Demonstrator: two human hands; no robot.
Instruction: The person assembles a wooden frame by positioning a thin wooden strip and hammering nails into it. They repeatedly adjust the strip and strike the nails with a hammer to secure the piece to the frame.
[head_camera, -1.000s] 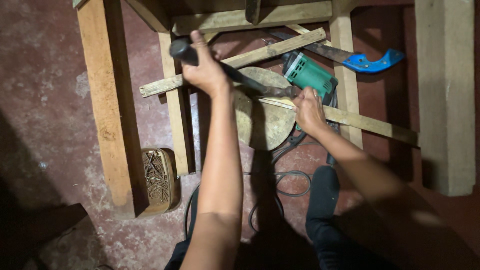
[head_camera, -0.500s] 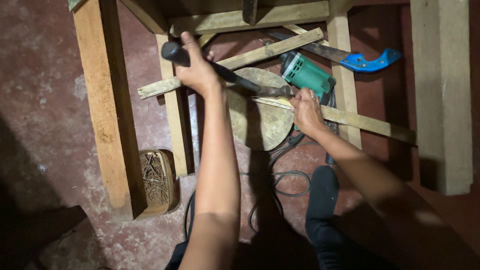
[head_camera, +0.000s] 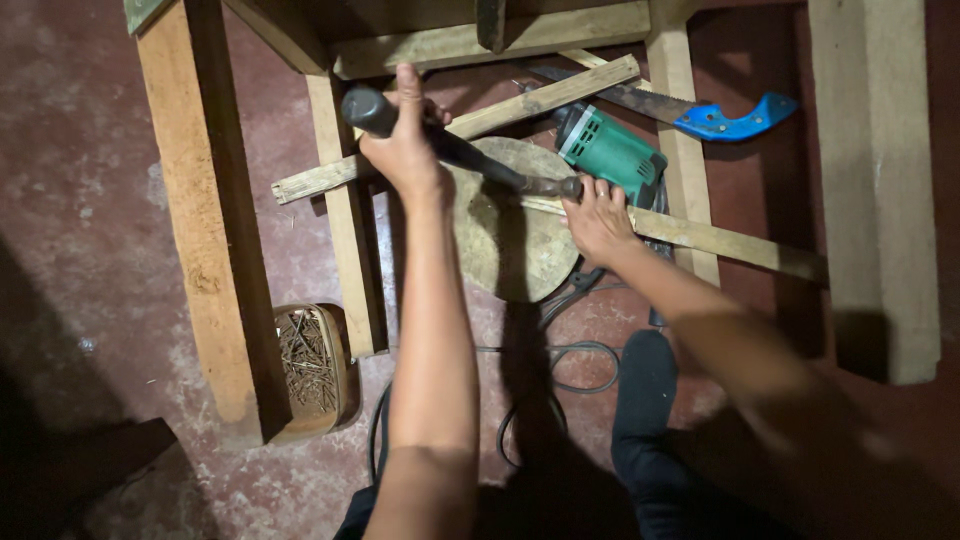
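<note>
The one camera sits on my head, looking straight down along my arms. It views my left hand (head_camera: 405, 150), right hand (head_camera: 597, 215) and the floor (head_camera: 80, 230) from close above.

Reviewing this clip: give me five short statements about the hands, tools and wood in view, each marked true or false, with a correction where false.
1. The left hand grips the dark handle of a hammer. True.
2. The right hand holds the saw with the blue handle. False: the saw lies apart, beyond the green power tool; the right hand rests on a thin wooden strip.
3. The small container of nails sits on the floor beside a wooden plank. True.
4. The green power tool is in the left hand. False: it lies unheld near the right hand.
5. A round wooden disc lies under the hammer's shaft. True.
</note>
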